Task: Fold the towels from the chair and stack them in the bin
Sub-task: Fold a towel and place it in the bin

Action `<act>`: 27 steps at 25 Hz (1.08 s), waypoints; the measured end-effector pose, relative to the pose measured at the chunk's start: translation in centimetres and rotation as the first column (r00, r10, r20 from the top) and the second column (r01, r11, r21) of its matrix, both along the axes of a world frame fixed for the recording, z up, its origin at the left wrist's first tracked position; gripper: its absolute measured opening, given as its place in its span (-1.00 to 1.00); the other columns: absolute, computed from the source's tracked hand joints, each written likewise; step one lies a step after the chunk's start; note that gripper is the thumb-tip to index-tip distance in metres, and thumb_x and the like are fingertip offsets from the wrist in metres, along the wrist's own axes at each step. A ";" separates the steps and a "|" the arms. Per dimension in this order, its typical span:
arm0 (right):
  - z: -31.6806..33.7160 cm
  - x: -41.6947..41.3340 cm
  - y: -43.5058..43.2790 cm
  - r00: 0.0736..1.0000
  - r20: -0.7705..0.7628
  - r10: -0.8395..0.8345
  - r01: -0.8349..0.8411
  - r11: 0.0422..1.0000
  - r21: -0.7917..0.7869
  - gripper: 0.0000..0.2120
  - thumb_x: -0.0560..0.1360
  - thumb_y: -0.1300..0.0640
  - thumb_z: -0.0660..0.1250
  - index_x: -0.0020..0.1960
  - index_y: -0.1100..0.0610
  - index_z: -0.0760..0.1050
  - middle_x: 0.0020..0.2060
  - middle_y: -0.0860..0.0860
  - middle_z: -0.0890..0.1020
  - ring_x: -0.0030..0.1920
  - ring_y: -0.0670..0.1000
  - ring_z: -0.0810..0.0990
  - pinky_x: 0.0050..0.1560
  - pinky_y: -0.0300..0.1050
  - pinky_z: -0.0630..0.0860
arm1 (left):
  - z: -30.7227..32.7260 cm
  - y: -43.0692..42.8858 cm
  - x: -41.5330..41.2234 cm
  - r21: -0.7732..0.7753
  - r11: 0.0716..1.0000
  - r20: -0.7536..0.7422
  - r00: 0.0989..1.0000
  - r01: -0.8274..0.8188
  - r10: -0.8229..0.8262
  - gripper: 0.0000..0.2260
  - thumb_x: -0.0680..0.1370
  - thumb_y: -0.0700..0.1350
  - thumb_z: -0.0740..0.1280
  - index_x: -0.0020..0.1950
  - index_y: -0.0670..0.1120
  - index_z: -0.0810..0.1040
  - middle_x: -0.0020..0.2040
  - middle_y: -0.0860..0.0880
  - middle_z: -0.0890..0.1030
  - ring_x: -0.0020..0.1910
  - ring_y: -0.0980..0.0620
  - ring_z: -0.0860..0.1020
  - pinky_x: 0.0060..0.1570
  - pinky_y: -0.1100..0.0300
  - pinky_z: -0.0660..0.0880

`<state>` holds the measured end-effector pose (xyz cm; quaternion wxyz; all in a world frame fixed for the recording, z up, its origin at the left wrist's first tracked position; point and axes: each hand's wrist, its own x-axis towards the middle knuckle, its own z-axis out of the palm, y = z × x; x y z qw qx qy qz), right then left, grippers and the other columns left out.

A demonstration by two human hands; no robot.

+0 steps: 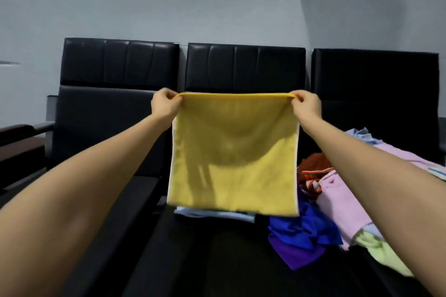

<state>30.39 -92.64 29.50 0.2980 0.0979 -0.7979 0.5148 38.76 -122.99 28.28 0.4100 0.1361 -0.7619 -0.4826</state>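
A yellow towel [235, 154] hangs flat and spread in the air in front of the middle black chair [245, 67]. My left hand [165, 103] pinches its top left corner and my right hand [305, 105] pinches its top right corner, so the top edge is taut between them. Its lower edge is blurred and hangs just above a light blue folded cloth [214, 213] on the seat. No bin is in view.
A heap of loose towels lies on the seats to the right: pink [342, 202], blue [305, 229], purple [293, 255], pale green [381, 253] and an orange-red one [313, 171]. A black chair [115, 72] stands at the left, a wall behind.
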 end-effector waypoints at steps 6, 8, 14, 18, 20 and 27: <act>1.1 2.8 2.5 1.000 -0.012 0.022 -0.019 0.982 0.189 -0.74 0.53 0.31 0.21 0.12 0.18 0.61 -0.07 0.05 0.58 0.01 -0.02 0.53 -0.07 -0.29 0.40 | 2.7 -0.6 3.9 -0.174 0.976 0.071 0.990 0.134 -0.124 -0.91 0.51 -0.19 0.38 -0.15 -0.13 0.50 -0.22 -0.03 0.52 -0.19 0.05 0.50 -0.15 0.17 0.52; -0.3 3.4 3.8 0.983 0.172 0.065 -0.129 0.910 0.393 -0.78 0.49 0.34 0.27 0.06 0.20 0.62 -0.20 0.09 0.58 -0.21 -0.02 0.58 -0.30 -0.35 0.47 | 2.0 -1.2 5.7 -0.138 0.939 0.421 0.877 0.316 -0.233 -0.87 0.50 -0.23 0.39 -0.21 -0.12 0.49 -0.20 -0.12 0.56 -0.22 0.01 0.54 -0.22 0.21 0.58; -3.5 7.5 5.8 0.417 0.908 0.033 -0.779 0.528 0.338 -0.83 0.55 0.36 0.22 -0.11 0.22 0.57 -0.34 0.08 0.62 -0.35 -0.06 0.61 -0.24 -0.25 0.59 | -1.0 -0.7 10.5 0.211 0.797 0.959 0.040 0.566 -0.282 -0.94 0.51 -0.30 0.32 -0.10 -0.16 0.48 -0.17 -0.11 0.63 -0.13 -0.03 0.62 -0.15 0.10 0.59; -6.7 8.0 4.8 0.191 0.974 -0.122 -0.862 0.454 0.226 -0.78 0.58 0.35 0.15 -0.12 0.21 0.54 -0.40 0.06 0.62 -0.34 -0.05 0.65 -0.25 -0.26 0.60 | -4.3 -0.5 10.4 0.337 0.760 0.941 -0.201 0.556 -0.271 -0.92 0.55 -0.31 0.27 -0.01 -0.17 0.50 -0.08 -0.13 0.62 -0.14 -0.02 0.65 -0.16 0.11 0.60; -8.5 7.8 4.1 0.197 0.969 -0.148 -0.850 0.468 0.244 -0.82 0.59 0.33 0.15 -0.11 0.19 0.48 -0.44 0.02 0.63 -0.39 -0.06 0.65 -0.32 -0.25 0.59 | -6.2 -0.8 9.8 0.343 0.776 0.939 -0.221 0.530 -0.264 -0.89 0.56 -0.29 0.25 0.06 -0.18 0.49 -0.02 -0.14 0.61 -0.13 -0.03 0.65 -0.15 0.10 0.61; -12.5 4.3 0.4 0.649 0.756 -0.090 -0.595 0.559 0.577 -0.86 0.54 0.30 0.20 -0.07 0.18 0.52 -0.38 0.05 0.48 -0.45 -0.06 0.51 -0.52 -0.28 0.43 | -11.8 -2.9 5.2 0.097 0.913 0.995 -0.023 0.397 -0.096 -0.68 0.58 -0.25 0.24 0.33 -0.23 0.40 0.15 -0.19 0.53 -0.19 -0.03 0.63 -0.32 0.16 0.60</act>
